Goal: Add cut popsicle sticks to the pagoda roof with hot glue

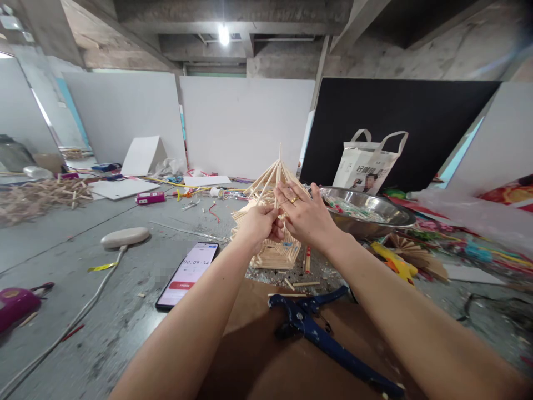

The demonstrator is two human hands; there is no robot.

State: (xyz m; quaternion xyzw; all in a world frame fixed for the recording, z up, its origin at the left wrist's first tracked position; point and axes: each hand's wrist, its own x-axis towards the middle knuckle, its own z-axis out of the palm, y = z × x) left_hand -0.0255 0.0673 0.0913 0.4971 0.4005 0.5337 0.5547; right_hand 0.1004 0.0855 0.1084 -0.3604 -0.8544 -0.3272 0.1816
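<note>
At the far left of the table (125, 333) there's a magenta gadget (16, 308) with a loop on it, and behind that a messy pile of wooden sticks (54, 194). Next along is a white oval device (125, 238) with its cord running toward the near edge, then a phone (189, 272) reading 00:09:34.

Middle of it all is the stick model (272, 261), a little wooden building with a pointy roof, sitting just past the brown sheet (245, 333). The left hand (260, 225) is on its near side, fingers curled in and pinching the lower part of the roof. The right hand (306, 214), wearing a gold ring, has its fingers spread over the roof's right side; can't tell if they're actually gripping anything.

Blue-handled cutters (328, 344) lie below the hands on the sheet. Off to the right: a steel bowl (370, 222) full of bits, a white tote bag (366, 166) behind it, and a yellow plastic tool (393, 261) just in front.
</note>
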